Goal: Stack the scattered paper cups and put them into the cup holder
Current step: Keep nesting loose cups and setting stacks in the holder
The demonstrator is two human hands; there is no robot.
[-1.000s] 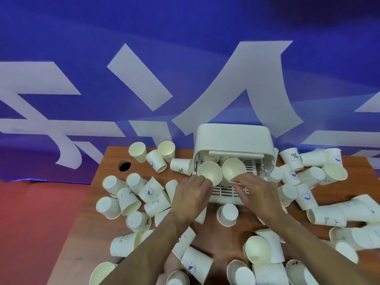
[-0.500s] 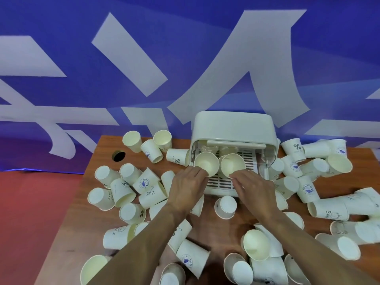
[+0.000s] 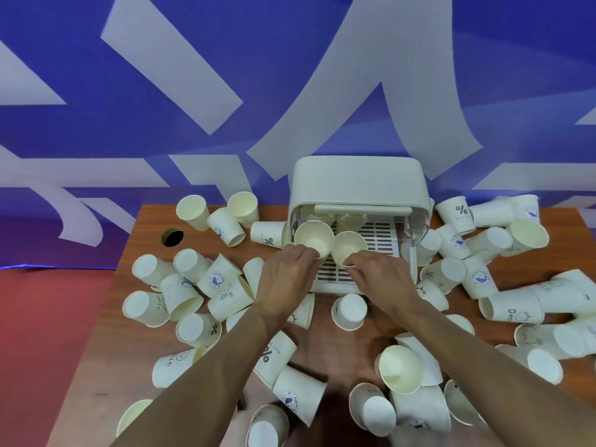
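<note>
Little is changed from half a second ago: the left cup (image 3: 314,241) is still gripped by the left hand (image 3: 287,280) and the right cup (image 3: 349,250) pinched by the right hand (image 3: 383,282), both touching, mouths nearward, in the far-side cup holder (image 3: 358,182).

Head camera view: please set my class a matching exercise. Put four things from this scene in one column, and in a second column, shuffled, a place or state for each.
Things
1. cup holder
2. round hole
3. left hand
4. cup nearest the holder's front edge

Places or states
A. base up, on the table
B. pinches the rim of an open cup at the holder's mouth
C. dark, at the far left of the table top
D. white, front open, against the blue backdrop

Pairs: 1-D, 2-C, 3-B, 4-A
</note>
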